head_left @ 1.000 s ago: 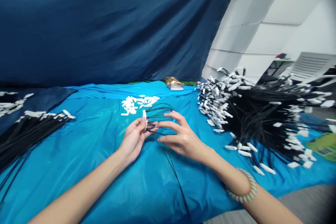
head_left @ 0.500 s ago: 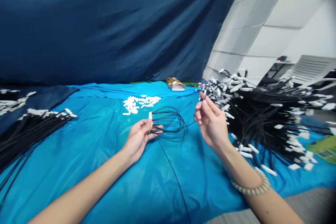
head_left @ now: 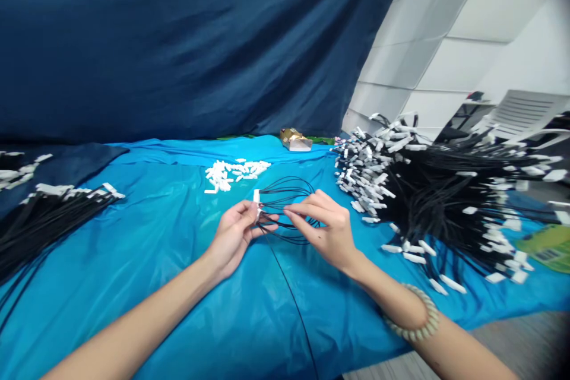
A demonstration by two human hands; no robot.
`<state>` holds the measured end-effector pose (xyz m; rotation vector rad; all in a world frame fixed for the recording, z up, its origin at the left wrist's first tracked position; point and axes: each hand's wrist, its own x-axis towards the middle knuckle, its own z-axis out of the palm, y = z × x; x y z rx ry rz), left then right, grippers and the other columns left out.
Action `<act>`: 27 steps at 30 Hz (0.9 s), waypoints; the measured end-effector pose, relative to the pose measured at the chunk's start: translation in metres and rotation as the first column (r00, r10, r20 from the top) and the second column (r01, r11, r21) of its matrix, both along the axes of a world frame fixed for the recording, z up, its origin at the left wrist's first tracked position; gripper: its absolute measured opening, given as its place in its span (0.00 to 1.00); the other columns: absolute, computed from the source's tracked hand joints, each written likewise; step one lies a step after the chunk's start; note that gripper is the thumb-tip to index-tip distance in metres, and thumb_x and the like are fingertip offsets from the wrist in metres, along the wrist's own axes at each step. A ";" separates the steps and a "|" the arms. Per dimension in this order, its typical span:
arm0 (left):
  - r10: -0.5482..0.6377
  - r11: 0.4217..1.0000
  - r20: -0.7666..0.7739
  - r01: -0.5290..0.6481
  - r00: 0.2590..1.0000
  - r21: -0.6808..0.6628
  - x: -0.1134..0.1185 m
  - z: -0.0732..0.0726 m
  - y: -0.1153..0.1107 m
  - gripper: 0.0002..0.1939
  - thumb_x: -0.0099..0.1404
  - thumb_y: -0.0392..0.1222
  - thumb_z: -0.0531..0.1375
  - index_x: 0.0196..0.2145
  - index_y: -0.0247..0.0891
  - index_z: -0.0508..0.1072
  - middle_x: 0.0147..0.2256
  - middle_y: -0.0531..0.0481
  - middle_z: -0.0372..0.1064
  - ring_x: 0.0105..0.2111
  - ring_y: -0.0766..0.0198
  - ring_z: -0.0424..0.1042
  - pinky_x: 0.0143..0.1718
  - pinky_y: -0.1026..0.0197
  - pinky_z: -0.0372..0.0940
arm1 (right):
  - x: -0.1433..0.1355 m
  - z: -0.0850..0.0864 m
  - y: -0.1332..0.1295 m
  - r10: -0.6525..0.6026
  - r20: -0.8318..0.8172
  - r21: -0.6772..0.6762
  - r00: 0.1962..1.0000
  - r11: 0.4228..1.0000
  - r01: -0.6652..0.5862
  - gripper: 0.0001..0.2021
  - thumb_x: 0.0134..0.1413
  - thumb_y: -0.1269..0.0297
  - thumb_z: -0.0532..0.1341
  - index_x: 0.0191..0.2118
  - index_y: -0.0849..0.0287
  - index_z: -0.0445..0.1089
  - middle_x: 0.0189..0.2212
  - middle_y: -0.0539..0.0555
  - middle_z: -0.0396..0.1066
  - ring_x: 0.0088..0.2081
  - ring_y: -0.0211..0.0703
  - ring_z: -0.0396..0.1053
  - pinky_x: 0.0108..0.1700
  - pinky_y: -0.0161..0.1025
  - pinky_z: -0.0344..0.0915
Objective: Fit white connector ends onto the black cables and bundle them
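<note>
Pinching a small, white, rectangular, plastic-looking piece (head_left: 256, 196) between thumb and fingertips, the left hand (head_left: 234, 234) keeps it just above the shiny blue cloth (head_left: 155, 237), thin black looped cords (head_left: 285, 189) fanning rightward from it. From where I stand, the right hand (head_left: 329, 228) is at those loops, thumb and fingertips drawn nearly together; I cannot tell whether they grip a strand. Just 1 thin black cord (head_left: 291, 291) trails toward the cloth's near edge. Beyond lie loose white oblong bits (head_left: 220, 177); a big heap of white-tipped black cords (head_left: 423, 190) sprawls right.
</note>
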<state>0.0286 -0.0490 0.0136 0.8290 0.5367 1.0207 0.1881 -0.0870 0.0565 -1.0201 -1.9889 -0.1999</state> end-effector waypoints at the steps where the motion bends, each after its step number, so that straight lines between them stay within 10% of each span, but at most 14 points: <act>1: 0.000 1.000 -0.001 0.000 1.000 -0.001 0.000 0.000 0.000 0.07 0.57 0.41 0.55 0.28 0.33 0.64 0.29 0.46 0.71 0.30 0.63 0.71 0.35 0.58 0.66 | 0.000 0.000 0.000 -0.001 0.000 -0.001 1.000 1.000 0.001 0.03 0.49 0.72 0.59 0.31 0.62 0.70 0.25 0.51 0.68 0.25 0.34 0.61 0.30 0.37 0.56; 27: -0.023 1.000 -0.006 0.023 1.000 0.008 0.000 0.003 -0.003 0.06 0.59 0.39 0.54 0.28 0.32 0.64 0.28 0.46 0.71 0.32 0.62 0.71 0.37 0.55 0.67 | 0.001 -0.002 -0.001 0.015 0.076 -0.009 0.997 1.000 -0.014 0.05 0.50 0.72 0.58 0.32 0.62 0.70 0.24 0.51 0.68 0.26 0.35 0.59 0.30 0.37 0.54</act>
